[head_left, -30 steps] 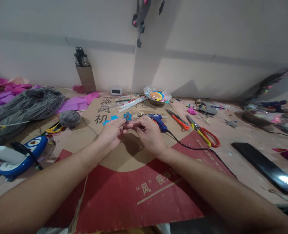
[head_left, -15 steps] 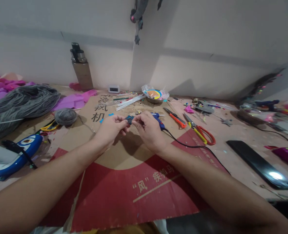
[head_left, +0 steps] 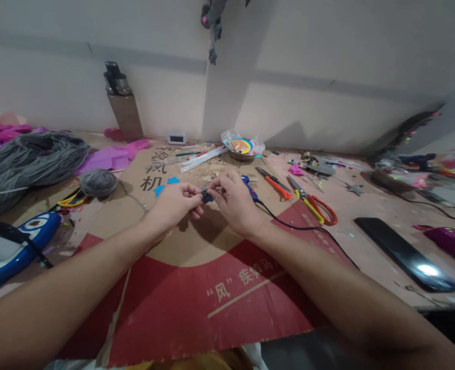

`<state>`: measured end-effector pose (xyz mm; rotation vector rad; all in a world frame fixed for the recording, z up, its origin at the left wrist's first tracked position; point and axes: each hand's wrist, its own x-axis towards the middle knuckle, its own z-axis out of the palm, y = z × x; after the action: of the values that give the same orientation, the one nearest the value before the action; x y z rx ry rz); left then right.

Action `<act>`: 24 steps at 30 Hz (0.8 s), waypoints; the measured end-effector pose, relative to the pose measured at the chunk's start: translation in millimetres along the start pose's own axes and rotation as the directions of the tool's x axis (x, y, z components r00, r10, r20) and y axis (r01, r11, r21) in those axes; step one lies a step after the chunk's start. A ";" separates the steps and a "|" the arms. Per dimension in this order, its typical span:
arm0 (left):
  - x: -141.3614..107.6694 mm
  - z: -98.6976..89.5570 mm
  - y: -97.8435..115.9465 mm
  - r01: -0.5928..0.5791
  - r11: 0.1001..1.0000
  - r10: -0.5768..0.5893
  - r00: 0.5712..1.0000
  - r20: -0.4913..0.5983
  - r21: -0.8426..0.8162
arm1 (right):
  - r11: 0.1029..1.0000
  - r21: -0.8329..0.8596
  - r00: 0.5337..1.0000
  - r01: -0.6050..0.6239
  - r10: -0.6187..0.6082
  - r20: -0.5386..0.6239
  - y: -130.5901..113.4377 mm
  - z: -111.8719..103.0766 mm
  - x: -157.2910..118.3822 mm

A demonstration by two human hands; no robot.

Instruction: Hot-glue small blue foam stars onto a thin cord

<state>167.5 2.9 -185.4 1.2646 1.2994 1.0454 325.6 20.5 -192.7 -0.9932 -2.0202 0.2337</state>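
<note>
Over the cardboard, my left hand (head_left: 179, 203) and my right hand (head_left: 233, 200) meet, each pinching a small dark blue-grey piece (head_left: 207, 196) between thumb and fingers. The fingers cover most of that piece, so its outline is hard to make out. Just beyond my left hand lie bright blue flower-shaped cutouts (head_left: 168, 185). Behind my right hand, partly covered by it, is a blue glue gun (head_left: 252, 191) with a black cord. A strand of grey yarn runs from a ball (head_left: 97, 182) towards my left wrist.
Red-handled scissors (head_left: 320, 205) and an orange utility knife (head_left: 277, 184) lie to the right, near a black phone-like slab (head_left: 404, 253). A grey yarn skein (head_left: 35, 159) and a blue-and-white object (head_left: 38, 236) occupy the left. A small bowl (head_left: 243, 154) stands near the wall.
The small piece has turned between my fingers and shows less of its face. My hands stay almost in place, while the whole view has shifted slightly.
</note>
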 end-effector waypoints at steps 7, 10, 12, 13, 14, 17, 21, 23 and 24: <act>-2.1 -0.9 3.4 0.030 0.997 -0.033 0.999 0.043 0.068 | 0.997 0.041 0.994 -0.065 0.061 0.088 4.3 1.9 -2.5; -2.4 -3.1 2.1 0.025 0.994 -0.032 0.998 0.061 0.108 | 0.993 0.074 0.994 -0.090 0.085 0.074 5.1 3.8 -3.4; -1.6 -4.2 -0.4 0.018 0.993 -0.028 0.996 0.089 0.115 | 0.989 0.100 0.993 -0.109 0.103 0.061 5.1 4.9 -3.7; -1.0 -4.5 -1.8 0.014 0.994 -0.026 0.994 0.107 0.111 | 0.987 0.113 0.992 -0.117 0.112 0.055 5.1 5.3 -3.7; -0.2 -4.7 -3.2 0.008 0.994 -0.021 0.992 0.123 0.105 | 0.984 0.126 0.991 -0.126 0.120 0.050 5.1 5.7 -3.7; 2.0 -4.9 -5.8 -0.023 0.995 0.009 0.990 0.140 0.095 | 0.971 0.181 0.988 -0.154 0.151 0.027 5.6 6.8 -3.8; 2.1 -5.6 -5.0 -0.149 0.969 0.132 0.986 0.098 0.195 | 0.954 0.240 0.983 -0.182 0.181 0.027 4.7 7.9 -5.4; 1.3 -6.1 -4.3 -0.232 0.934 0.223 0.973 0.065 0.271 | 0.948 0.259 0.982 -0.187 0.181 0.044 3.0 8.4 -6.8; 0.9 -6.1 -4.2 -0.259 0.921 0.256 0.965 0.049 0.291 | 0.944 0.273 0.982 -0.187 0.180 0.052 2.1 8.7 -7.4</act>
<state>160.9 3.8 -188.9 1.7033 1.3412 1.0491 322.6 18.2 -203.6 -1.0019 -1.8549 0.6162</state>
